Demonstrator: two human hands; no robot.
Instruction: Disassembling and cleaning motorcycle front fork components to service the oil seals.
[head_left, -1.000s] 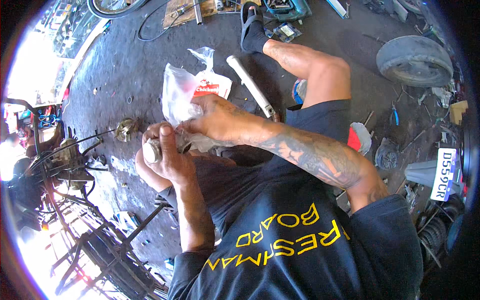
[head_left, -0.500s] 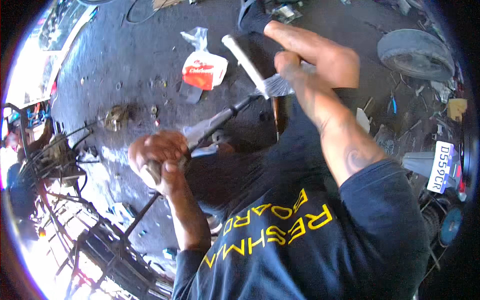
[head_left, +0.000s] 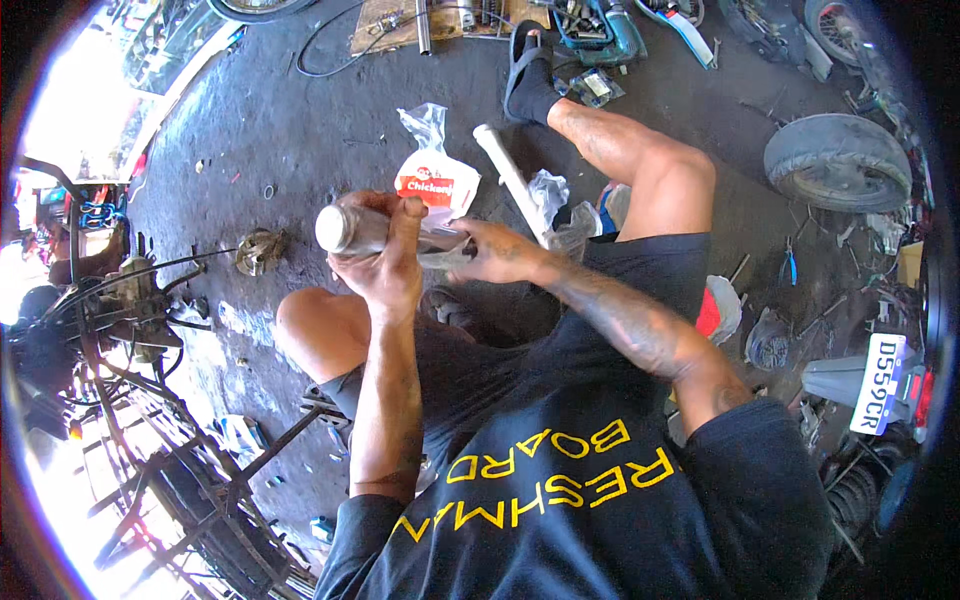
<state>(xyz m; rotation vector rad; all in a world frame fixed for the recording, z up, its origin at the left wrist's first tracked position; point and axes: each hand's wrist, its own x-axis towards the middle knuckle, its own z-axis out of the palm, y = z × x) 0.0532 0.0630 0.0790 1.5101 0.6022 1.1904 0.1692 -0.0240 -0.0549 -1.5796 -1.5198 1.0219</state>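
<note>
A thick silver metal tube (head_left: pixel 366 230) with a pale round end lies across my left hand (head_left: pixel 392 262), whose fingers wrap round it with the thumb up. My right hand (head_left: pixel 498 252) grips the tube's other end, where its fingers hide part of it. Beyond my hands, a second long silver tube (head_left: pixel 508 172) lies on the floor, beside crumpled clear plastic (head_left: pixel 549 192). Just behind the held tube is a red and white food bag (head_left: pixel 438 183) with a clear plastic top.
A bare tire (head_left: pixel 838 165) lies at the far right, with blue-handled pliers (head_left: pixel 790 262) nearer. Tools and parts sit on a board (head_left: pixel 385 25) at the back. A metal frame (head_left: pixel 150 450) stands along the left. My bent legs flank the work.
My left hand has swung up and turned the tube so its pale end faces me. My right hand has come down from the clear plastic onto the tube. The view has tilted farther out.
</note>
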